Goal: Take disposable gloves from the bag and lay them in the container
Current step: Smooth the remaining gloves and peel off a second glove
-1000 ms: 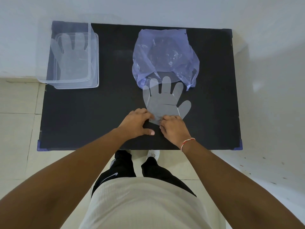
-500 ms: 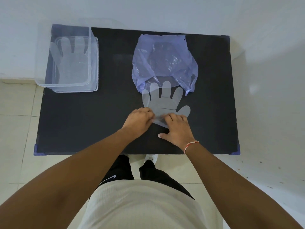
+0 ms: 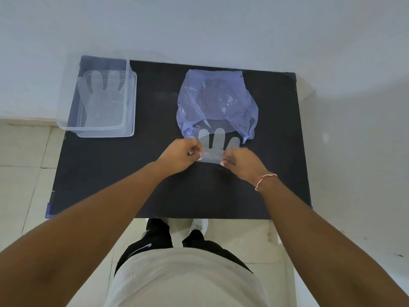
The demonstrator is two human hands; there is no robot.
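A clear disposable glove (image 3: 213, 145) is lifted a little off the black table, its fingers pointing toward the bag. My left hand (image 3: 180, 155) pinches the left corner of its cuff and my right hand (image 3: 240, 161) pinches the right corner. The crumpled blue plastic bag (image 3: 218, 100) lies just behind the glove at the table's far middle, its mouth facing me. At the far left corner stands the clear plastic container (image 3: 130, 103), with another glove (image 3: 99, 96) lying flat inside it.
The black table (image 3: 99, 173) stands against a white wall, its left and near parts bare. Tiled floor surrounds it, and my legs and shoes show below its near edge.
Both hands closed on the glove's cuff and raised it off the table. The glove, flat and spread out a second ago, now hangs between my fingers nearer the bag's mouth.
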